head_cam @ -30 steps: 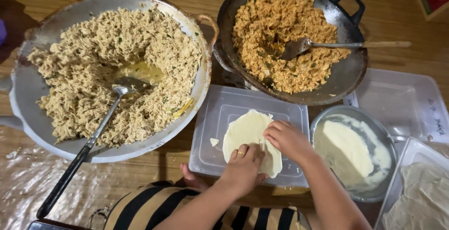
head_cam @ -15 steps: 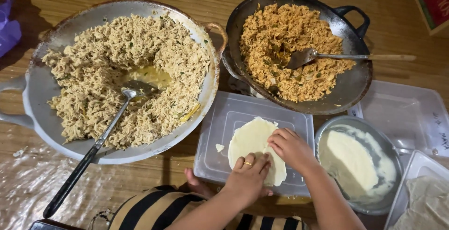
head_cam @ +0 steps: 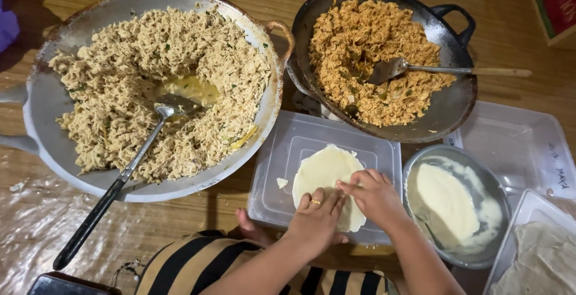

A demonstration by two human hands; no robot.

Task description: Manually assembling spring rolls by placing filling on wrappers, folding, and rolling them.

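Two hands, left hand (head_cam: pixel 316 218) and right hand (head_cam: pixel 373 194), press flat, unclenched, on the wrapper (head_cam: pixel 327 178) lying on the lid (head_cam: pixel 282 169), lower centre; filling seems the next need.

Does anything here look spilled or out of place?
Mostly tidy. One small pale scrap lies loose on the clear plastic lid, just left of the round wrapper that both hands press. The big pan's rim looks worn.

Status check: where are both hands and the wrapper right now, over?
Left hand and right hand flat on round pale wrapper. Wrapper lies on upturned clear plastic lid. Nothing blocking; batter bowl beside right hand.
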